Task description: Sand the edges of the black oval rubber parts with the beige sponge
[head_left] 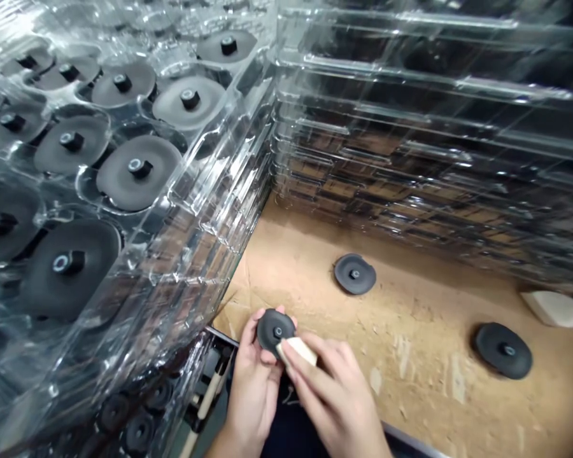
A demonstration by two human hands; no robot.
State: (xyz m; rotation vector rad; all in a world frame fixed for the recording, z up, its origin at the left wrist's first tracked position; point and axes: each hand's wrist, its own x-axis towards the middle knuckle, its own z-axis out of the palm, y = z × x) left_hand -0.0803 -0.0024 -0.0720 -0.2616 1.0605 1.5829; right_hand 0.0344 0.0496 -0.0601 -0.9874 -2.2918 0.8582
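Observation:
My left hand holds a dark grey round disc with a short hub in its middle, its fingers wrapped round the rim. Pinched in my right hand is a small cream-white pad, which sits against or just over the disc's lower right edge; exact contact is hard to tell. Two similar parts lie hub up on the brown board, one disc beyond my hands and another disc to the right.
Stacked clear plastic trays rise at the left, the top one holding several discs. More clear trays form a wall behind the cardboard-covered table. A cream-white block lies at the right edge. Below left are more discs.

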